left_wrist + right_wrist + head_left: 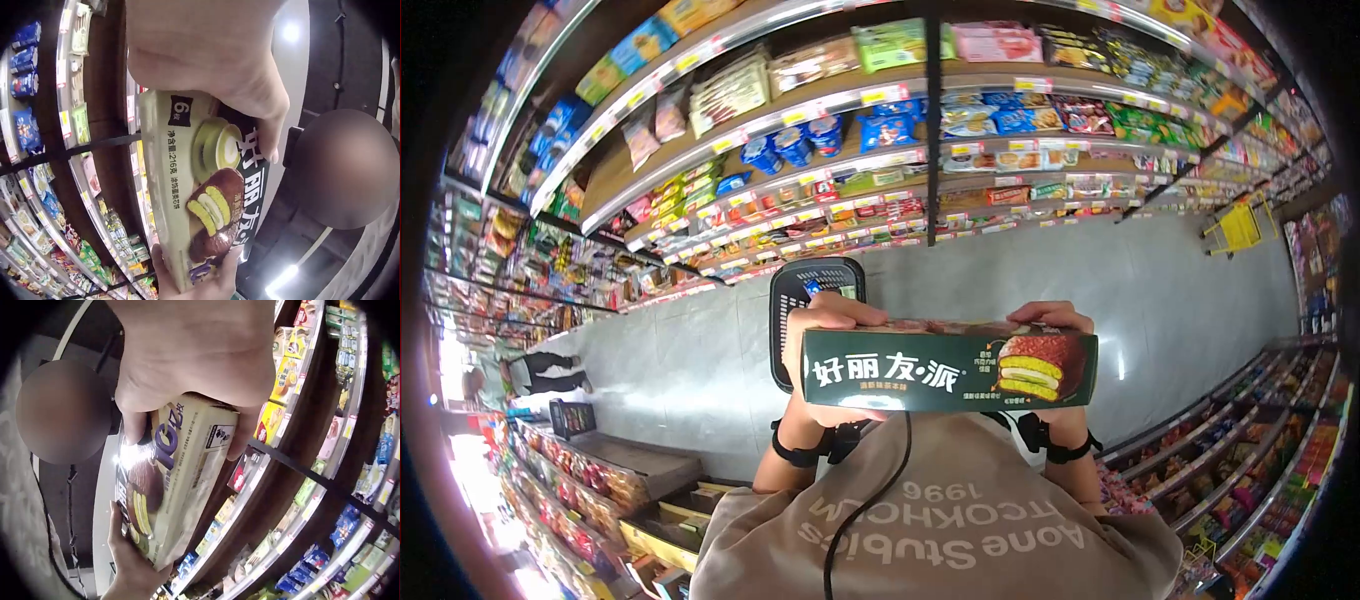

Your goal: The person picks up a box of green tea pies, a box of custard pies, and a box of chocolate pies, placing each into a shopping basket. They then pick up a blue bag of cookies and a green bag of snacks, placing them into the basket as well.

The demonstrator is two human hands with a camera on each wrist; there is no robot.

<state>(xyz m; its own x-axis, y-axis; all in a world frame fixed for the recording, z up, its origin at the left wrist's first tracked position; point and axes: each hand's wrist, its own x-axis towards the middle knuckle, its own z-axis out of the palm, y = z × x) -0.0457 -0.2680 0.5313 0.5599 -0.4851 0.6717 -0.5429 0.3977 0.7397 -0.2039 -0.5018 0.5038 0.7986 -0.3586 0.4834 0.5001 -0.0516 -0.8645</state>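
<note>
A dark green box (900, 370) with white lettering and a picture of a cut chocolate pie is held level in front of the chest in the head view. The left hand (825, 315) grips its left end and the right hand (1055, 318) its right end. In the left wrist view the left hand (219, 56) curls over one end of the box (172, 206), whose pale green face shows. The right wrist view has the right hand (194, 356) clasping the other end of the box (194, 462), with fingers on both sides.
A black shopping basket (778, 345) with something inside stands on the grey floor (1000, 270) beyond the left hand. Shelves (800, 125) of packaged snacks run ahead, with more racks (1250, 470) on the near side. A yellow item (1242, 228) stands far right; another person (550, 372) is far left.
</note>
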